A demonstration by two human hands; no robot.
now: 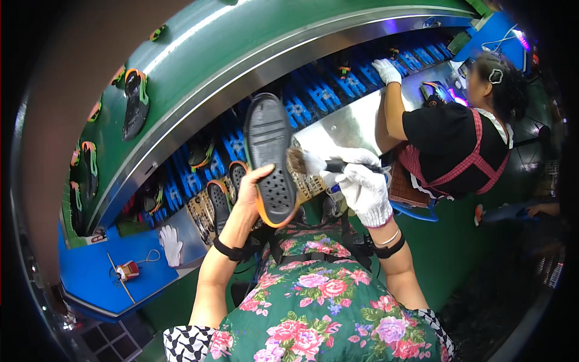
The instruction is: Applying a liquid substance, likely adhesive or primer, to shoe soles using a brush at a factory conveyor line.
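My bare left hand (249,186) is closed on the edge of a dark grey shoe sole (269,142) with an orange and green rim. The sole is held up on end, its inner face toward me, with small round holes at the lower end and cross grooves further up. In my right hand (365,192), covered by a white knit glove, is a brush (315,164) with brown bristles and a black handle. Its bristles are at the sole's right edge; whether they touch it I cannot tell. Two more soles (219,205) lie behind my left hand.
Beyond the sole runs a line of blue racks (322,95), with a green conveyor (208,45) behind carrying several soles and shoe parts. A spare white glove (171,245) lies at left, near a blue table (114,265). A co-worker (458,133) sits at right, one gloved hand over the racks.
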